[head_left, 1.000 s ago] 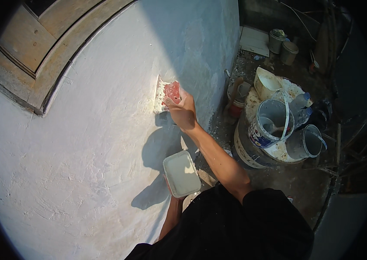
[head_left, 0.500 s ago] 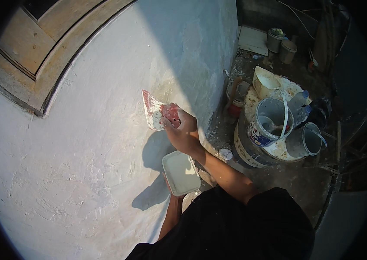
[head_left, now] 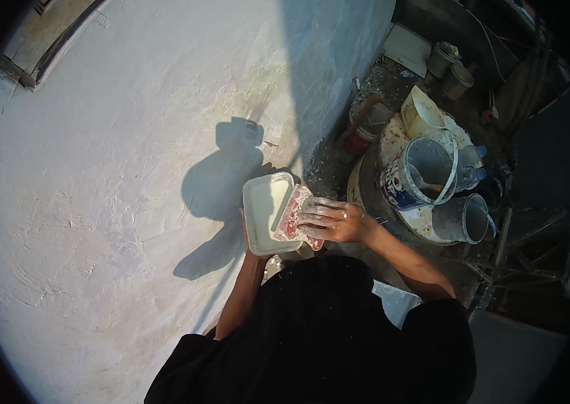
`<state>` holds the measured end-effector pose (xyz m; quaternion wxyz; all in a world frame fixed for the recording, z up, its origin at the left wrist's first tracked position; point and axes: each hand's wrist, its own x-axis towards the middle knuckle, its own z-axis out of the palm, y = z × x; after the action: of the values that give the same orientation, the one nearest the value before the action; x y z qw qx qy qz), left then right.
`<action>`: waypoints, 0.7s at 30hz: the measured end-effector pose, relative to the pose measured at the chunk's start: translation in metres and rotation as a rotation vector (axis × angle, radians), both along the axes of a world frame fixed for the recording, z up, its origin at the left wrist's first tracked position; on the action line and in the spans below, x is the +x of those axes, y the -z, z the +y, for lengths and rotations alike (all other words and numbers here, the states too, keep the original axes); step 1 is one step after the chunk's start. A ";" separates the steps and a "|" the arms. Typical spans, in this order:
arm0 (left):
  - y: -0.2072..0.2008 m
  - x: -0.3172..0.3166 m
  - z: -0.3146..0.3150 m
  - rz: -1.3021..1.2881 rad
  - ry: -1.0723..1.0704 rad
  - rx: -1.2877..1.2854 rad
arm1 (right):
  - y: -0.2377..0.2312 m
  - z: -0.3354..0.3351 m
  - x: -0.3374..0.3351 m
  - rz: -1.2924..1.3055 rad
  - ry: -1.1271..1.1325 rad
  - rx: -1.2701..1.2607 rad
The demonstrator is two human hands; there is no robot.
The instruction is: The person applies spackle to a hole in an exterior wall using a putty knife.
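Both hands are busy: our left hand [head_left: 250,237] grips from below the white rectangular plastic tray [head_left: 268,212] (long axis pointing away from us), while our right hand [head_left: 331,221] presses the red-stained flat putty blade [head_left: 293,217] against its right rim.

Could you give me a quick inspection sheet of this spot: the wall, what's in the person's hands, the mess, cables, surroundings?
Surface: white plastered wall, rough trowel marks, partly shaded.
Job's things: white tray of plaster; red-stained scraper laid on its edge.
Clutter: large drum carrying white bucket, grey bucket and plastic bottles; small pots beyond.
Hands: left hand under the tray; right hand holding the scraper.
Cables: nothing seen.
Surroundings: wooden frame upper left; dirty floor.
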<state>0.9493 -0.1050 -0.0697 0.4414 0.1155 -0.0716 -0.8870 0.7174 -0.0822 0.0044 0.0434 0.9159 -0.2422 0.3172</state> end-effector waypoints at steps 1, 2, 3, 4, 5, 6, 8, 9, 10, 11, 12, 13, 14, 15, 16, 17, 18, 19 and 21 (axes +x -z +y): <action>-0.001 0.002 0.000 0.004 0.001 0.003 | -0.001 0.000 -0.004 0.020 -0.037 0.010; -0.002 0.003 0.000 0.008 0.003 0.004 | -0.002 0.000 -0.007 0.025 -0.042 0.017; -0.002 0.001 0.001 0.011 0.005 0.004 | -0.003 0.000 -0.010 0.069 -0.052 0.026; -0.003 -0.002 0.001 0.014 0.007 0.003 | -0.005 0.001 -0.013 0.112 -0.062 0.033; -0.003 -0.004 0.003 0.017 0.010 0.001 | -0.008 0.002 -0.016 0.119 -0.059 0.046; -0.004 -0.006 0.005 0.018 0.015 -0.002 | -0.010 0.003 -0.019 0.122 -0.061 0.050; -0.005 -0.005 0.007 0.020 0.019 -0.002 | -0.011 0.004 -0.025 0.139 -0.063 0.102; -0.006 -0.006 0.008 0.013 0.020 -0.020 | -0.012 0.004 -0.027 0.168 -0.049 0.113; -0.006 -0.007 0.008 0.005 0.019 -0.038 | -0.012 0.005 -0.030 0.172 -0.049 0.115; -0.007 -0.008 0.008 0.008 0.019 -0.037 | -0.013 0.005 -0.035 0.222 -0.052 0.113; -0.009 -0.009 0.008 -0.034 0.008 -0.035 | -0.013 0.005 -0.038 0.272 -0.055 0.113; -0.009 -0.010 0.008 -0.076 -0.004 -0.033 | -0.015 0.004 -0.040 0.274 -0.053 0.115; -0.009 -0.011 0.008 -0.074 -0.002 -0.031 | -0.019 0.003 -0.042 0.313 -0.054 0.100; -0.009 -0.011 0.007 -0.079 -0.002 -0.040 | -0.023 0.002 -0.043 0.351 -0.056 0.083; -0.009 -0.012 0.007 -0.084 -0.003 -0.048 | -0.026 0.001 -0.044 0.352 -0.056 0.084; -0.009 -0.012 0.006 -0.083 -0.003 -0.047 | -0.029 0.001 -0.046 0.378 -0.065 0.093; -0.009 -0.013 0.005 -0.068 0.002 -0.059 | -0.032 0.000 -0.047 0.405 -0.074 0.101; -0.010 -0.014 0.004 -0.052 0.006 -0.071 | -0.036 -0.001 -0.047 0.408 -0.075 0.101; -0.010 -0.016 0.001 -0.022 0.015 -0.096 | -0.043 -0.002 -0.047 0.414 -0.089 0.119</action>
<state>0.9336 -0.1037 -0.0601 0.4391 0.1035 -0.1195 -0.8844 0.6707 -0.0838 0.0476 0.0242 0.9722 -0.2058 0.1092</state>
